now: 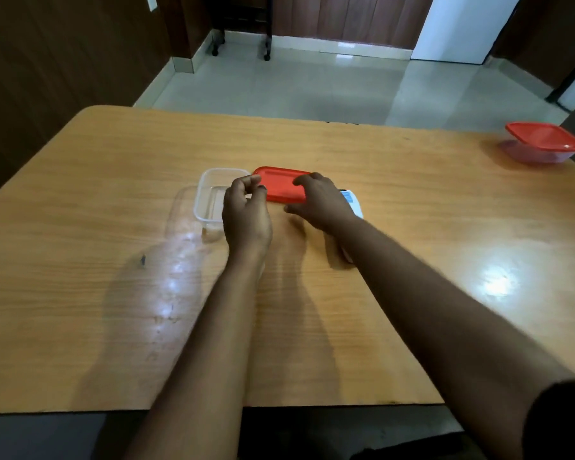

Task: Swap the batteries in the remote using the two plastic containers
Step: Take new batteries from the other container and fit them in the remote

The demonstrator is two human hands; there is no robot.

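At frame centre, the right hand point(319, 200) hides most of the white remote point(352, 202); what the left hand point(246, 210) pinches is too small to tell.

A wood-grain surface point(412, 200) fills the middle of the frame, glossy with light glare at right. Beyond it, pale floor tiles point(279, 84) reach dark wooden panels point(63, 44) and a wheeled black stand point(243, 24) at the top.

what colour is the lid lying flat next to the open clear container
Red. The lid shows best in the head view, beside the clear container.
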